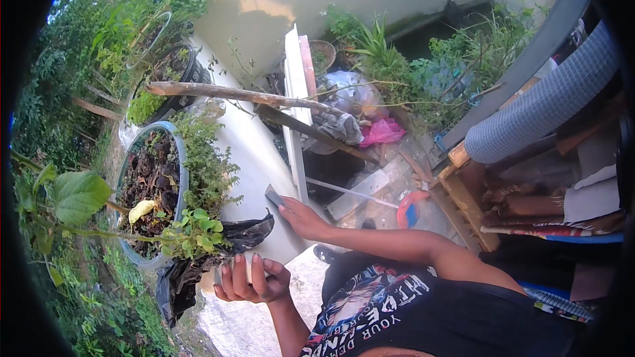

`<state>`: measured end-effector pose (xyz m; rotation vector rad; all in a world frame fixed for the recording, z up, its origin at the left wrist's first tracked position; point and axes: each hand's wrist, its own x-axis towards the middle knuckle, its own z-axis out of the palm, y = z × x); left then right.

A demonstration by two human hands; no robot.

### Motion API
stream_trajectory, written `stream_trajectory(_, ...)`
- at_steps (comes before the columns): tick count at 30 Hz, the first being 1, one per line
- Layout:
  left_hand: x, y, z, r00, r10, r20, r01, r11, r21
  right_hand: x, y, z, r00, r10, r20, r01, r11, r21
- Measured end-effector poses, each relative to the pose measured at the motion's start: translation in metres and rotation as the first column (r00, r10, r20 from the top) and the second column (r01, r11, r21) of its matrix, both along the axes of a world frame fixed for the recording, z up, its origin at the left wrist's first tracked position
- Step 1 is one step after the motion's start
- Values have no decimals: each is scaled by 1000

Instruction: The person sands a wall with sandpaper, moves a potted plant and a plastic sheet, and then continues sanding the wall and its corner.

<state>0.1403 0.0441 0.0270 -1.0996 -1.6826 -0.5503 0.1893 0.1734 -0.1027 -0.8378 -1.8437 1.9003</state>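
Note:
My right hand (pixel 305 219) reaches over the pale wall top and is closed on a small flat grey piece (pixel 272 195), whose far end points away from the fingers. I cannot tell what kind of thing it is. Nearer to me, my left hand (pixel 254 279) has its fingers curled round something pale, mostly hidden by the fingers. Beside it hangs crumpled black plastic (pixel 246 233). Just beyond stands a round pale-blue tub (pixel 180 178) of dark soil, with leafy plants and a yellowish lump (pixel 141 211) on the soil.
A rough wooden pole (pixel 225 94) lies across the white wall (pixel 248 158). Behind are another dark pot (pixel 192 69), a pink plastic bag (pixel 383 131) and a whitish bag (pixel 350 92). To the right are a wire mesh roll (pixel 539 102) and a wooden pallet (pixel 460 201).

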Motion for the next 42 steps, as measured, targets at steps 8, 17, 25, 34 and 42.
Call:
stream_trajectory(8,1,2,3,1000,-18,-8,18,1000,-2,12,-9,16,992,-23,-124,34,996,86)
stream_trajectory(17,1,2,3,996,-86,-11,86,996,19,15,-23,31,987,-97,-128,114,985,131)
stream_trajectory(25,-4,-10,1,972,-228,62,229,974,2,-16,-20,51,950,-189,-248,230,962,149)
stream_trajectory(34,-11,-17,1,946,-308,104,311,950,-13,5,-49,69,956,-250,-157,263,962,73)
stream_trajectory(42,-9,-15,2,948,-305,92,308,951,-20,-20,-12,75,923,-133,-362,198,969,148)
